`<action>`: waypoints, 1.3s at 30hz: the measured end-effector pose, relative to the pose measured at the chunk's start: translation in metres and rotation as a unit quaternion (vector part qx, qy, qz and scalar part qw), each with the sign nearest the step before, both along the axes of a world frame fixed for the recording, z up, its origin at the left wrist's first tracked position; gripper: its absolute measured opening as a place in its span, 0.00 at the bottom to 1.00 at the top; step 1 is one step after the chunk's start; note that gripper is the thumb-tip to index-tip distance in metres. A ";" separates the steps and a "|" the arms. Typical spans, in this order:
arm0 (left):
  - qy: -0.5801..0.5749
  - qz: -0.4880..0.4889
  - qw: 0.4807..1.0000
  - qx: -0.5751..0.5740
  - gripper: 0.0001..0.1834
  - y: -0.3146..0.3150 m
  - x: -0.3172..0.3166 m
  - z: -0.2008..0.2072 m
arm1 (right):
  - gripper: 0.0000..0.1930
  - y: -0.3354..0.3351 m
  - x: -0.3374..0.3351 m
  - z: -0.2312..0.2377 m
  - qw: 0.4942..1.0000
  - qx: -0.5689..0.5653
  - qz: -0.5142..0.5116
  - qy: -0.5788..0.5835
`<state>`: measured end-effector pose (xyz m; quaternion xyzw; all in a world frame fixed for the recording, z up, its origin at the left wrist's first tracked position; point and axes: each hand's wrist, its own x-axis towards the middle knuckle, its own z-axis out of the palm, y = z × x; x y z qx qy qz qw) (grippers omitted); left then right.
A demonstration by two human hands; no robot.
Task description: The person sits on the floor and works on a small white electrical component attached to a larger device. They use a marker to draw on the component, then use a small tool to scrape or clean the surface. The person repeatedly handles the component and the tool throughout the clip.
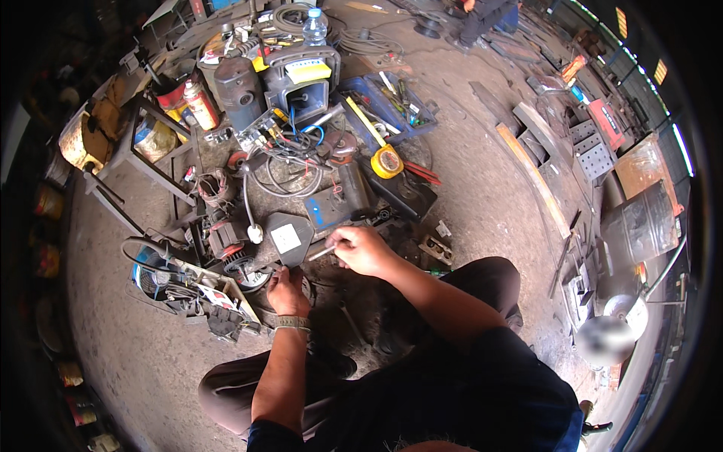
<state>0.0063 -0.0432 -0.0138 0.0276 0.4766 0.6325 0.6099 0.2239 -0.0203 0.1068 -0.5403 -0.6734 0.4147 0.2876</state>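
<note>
My left hand, with a watch on its wrist, is closed at the lower corner of a dark flat angular plate. A white label sits on the plate's face. To the right, my right hand pinches a thin pale stick, whose tip points left toward the plate's lower edge. What kind of stick it is cannot be made out. Below the left fingertips is a round disc-like part, mostly hidden. A red and black power tool lies just left of the plate.
Beyond my hands lie coiled cables, a yellow tape measure, a blue tool tray and a motor-like cylinder. A blue crate stands left. Metal bars lie right. Another person is at the far top.
</note>
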 end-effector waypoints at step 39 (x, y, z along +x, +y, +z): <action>0.126 -0.081 0.985 0.083 0.11 -0.033 -0.093 0.133 | 0.11 -0.166 -0.099 -0.355 0.876 -0.160 0.316 -0.328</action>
